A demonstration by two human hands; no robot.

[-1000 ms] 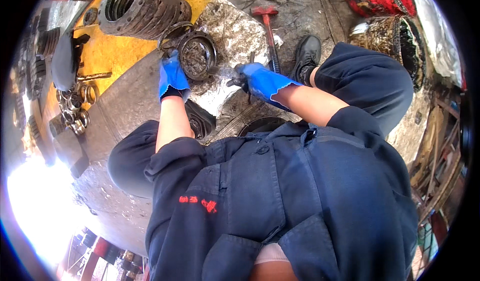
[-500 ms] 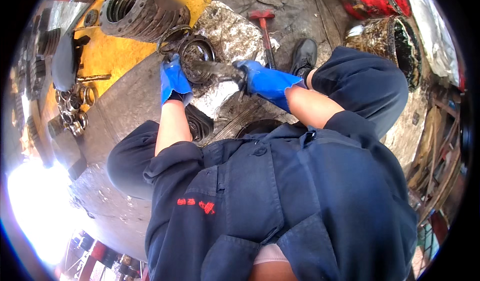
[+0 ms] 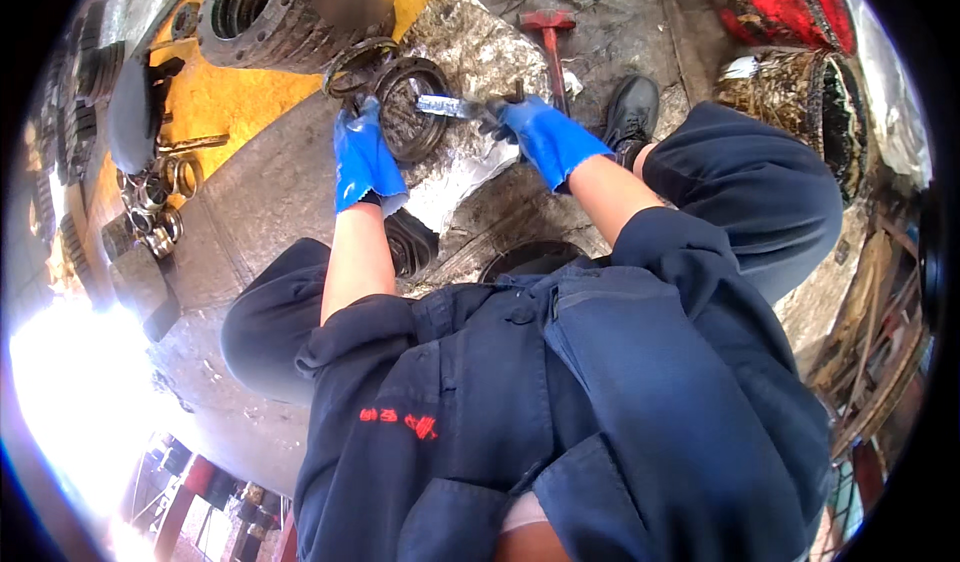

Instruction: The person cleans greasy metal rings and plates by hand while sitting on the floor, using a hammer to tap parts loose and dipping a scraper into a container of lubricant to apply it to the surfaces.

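Note:
My left hand, in a blue glove, is closed on the near left edge of a dark greasy metal ring. The ring stands tilted over a stained white sheet. In my right hand, also gloved in blue, is a flat-bladed tool that looks like a scraper. Its pale, shiny blade points left and reaches over the ring's right rim; the fingers hide most of its handle. A second, thinner ring leans just beyond the first.
A stack of flanged metal rings stands on a yellow surface at the far left. Beyond my right hand lies a red-headed hammer. Grimy drums sit at the far right. Small shiny rings lie at left.
The scraper, blurred before, now shows its pale blade over the ring's right side. Both hands sit slightly further right in the picture, as does most of the scene. The ring looks more tilted.

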